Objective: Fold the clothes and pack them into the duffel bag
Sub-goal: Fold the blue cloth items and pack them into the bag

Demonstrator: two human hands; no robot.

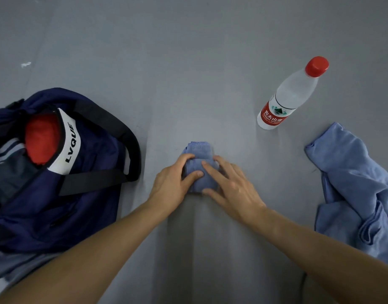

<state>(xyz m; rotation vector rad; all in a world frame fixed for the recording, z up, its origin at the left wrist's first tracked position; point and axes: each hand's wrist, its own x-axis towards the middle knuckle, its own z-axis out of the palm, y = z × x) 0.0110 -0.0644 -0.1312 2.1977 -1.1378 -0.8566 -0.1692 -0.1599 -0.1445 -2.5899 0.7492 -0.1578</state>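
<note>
Fabric, soft and light: small folded light-blue cloth bundle [197, 148], centre frame; left hand [171, 185] grips it, right hand [231, 189] seemingly presses flat; lift by both flanks.

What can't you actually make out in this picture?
Head view only:
1. Folded blue cloth: the left hand and right hand cover most of it; garment type unclear.
2. Duffel bag: cut off by the left edge; only a red item shows inside.
3. Loose blue garment: cut off by the right edge.
4. Bottle label: print too small.
</note>
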